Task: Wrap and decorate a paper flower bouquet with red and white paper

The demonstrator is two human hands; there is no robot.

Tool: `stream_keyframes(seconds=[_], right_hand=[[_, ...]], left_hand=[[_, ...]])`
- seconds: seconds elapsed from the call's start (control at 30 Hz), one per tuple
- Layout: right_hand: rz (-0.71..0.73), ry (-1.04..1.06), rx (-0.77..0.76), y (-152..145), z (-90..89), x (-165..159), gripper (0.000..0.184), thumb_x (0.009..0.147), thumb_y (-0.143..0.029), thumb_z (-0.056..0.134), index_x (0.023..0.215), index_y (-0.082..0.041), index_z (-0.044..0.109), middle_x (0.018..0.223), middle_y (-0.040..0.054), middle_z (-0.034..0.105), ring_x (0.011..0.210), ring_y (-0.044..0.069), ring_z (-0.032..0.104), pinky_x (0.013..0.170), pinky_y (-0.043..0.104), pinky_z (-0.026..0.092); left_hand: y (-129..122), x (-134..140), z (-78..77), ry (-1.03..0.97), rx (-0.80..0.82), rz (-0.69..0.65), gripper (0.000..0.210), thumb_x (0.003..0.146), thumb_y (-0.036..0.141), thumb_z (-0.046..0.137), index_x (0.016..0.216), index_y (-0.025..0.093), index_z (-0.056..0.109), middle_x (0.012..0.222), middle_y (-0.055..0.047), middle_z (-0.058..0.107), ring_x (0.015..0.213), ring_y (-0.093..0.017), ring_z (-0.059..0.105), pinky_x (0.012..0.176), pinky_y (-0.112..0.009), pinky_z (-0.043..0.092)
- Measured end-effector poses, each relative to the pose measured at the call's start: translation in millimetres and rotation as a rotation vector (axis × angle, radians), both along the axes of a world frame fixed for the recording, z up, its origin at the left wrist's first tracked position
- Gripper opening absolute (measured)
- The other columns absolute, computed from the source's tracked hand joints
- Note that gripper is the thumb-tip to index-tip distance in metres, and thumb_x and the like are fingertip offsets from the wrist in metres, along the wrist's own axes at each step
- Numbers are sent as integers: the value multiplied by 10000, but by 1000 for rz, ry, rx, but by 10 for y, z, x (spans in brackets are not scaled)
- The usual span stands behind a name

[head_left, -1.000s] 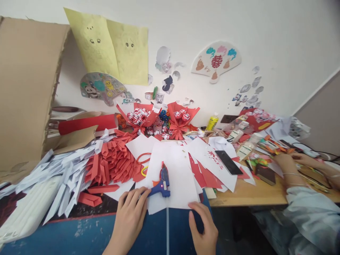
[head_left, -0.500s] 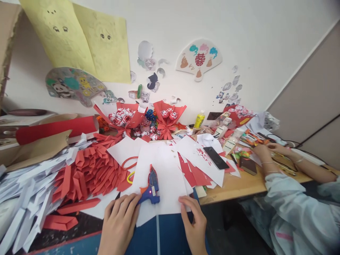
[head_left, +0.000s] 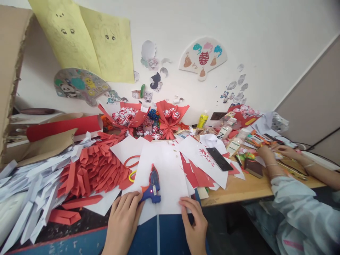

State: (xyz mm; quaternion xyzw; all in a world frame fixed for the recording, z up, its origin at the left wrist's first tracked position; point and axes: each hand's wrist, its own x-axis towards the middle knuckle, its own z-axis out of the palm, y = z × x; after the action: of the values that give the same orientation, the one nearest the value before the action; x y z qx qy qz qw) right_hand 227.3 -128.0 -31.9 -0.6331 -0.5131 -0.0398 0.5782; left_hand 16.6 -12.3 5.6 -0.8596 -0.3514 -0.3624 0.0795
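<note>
A blue hot glue gun [head_left: 152, 189] with an orange trigger and a lit red light lies on a white sheet of paper [head_left: 170, 170]. Its clear glue stick [head_left: 158, 230] trails toward me. My left hand [head_left: 124, 216] rests beside the gun's left side, fingers stretched out over the paper, fingertips close to the trigger. On the sheet's lower right edge lie the fingertips of my right hand [head_left: 193, 219], thumb and forefinger bent with a gap between them. Red-handled scissors [head_left: 132, 162] are partly tucked under the paper, near a yellow loop [head_left: 131, 176].
Folded red paper strips [head_left: 92, 166] and white ones [head_left: 39, 191] are heaped at left. Red-wrapped paper bouquets [head_left: 170, 120] stand along the wall. A black phone [head_left: 219, 159] lies at right on scraps. Another person's arm [head_left: 275, 170] reaches over the wooden table [head_left: 236, 191].
The view has shifted slightly, so the surroundings sit a little farther right. My hands and the glue gun hold almost the same places on the paper.
</note>
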Motion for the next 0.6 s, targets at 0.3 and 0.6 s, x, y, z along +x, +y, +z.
stream_keyframes(seconds=[0.3,0.6], right_hand=[[-7,-20,10,-18,4,9,172,946,-185,546,947,-220,714,991,75,719,933,208,688,810,309,563],[194,-419,-194,1400,1354,465,249,958,-180,488,1053,-203,717,1051,66,721,945,200,647,868,308,500]], left_hand=[[36,-23,-77,-67,-90,-26,126,995,275,523,1071,207,597,995,-49,702,924,-216,631,860,-352,420],[0,-7,-27,-73,-4,-18,122,1003,213,491,1022,190,609,942,-53,697,879,-209,628,853,-354,417]])
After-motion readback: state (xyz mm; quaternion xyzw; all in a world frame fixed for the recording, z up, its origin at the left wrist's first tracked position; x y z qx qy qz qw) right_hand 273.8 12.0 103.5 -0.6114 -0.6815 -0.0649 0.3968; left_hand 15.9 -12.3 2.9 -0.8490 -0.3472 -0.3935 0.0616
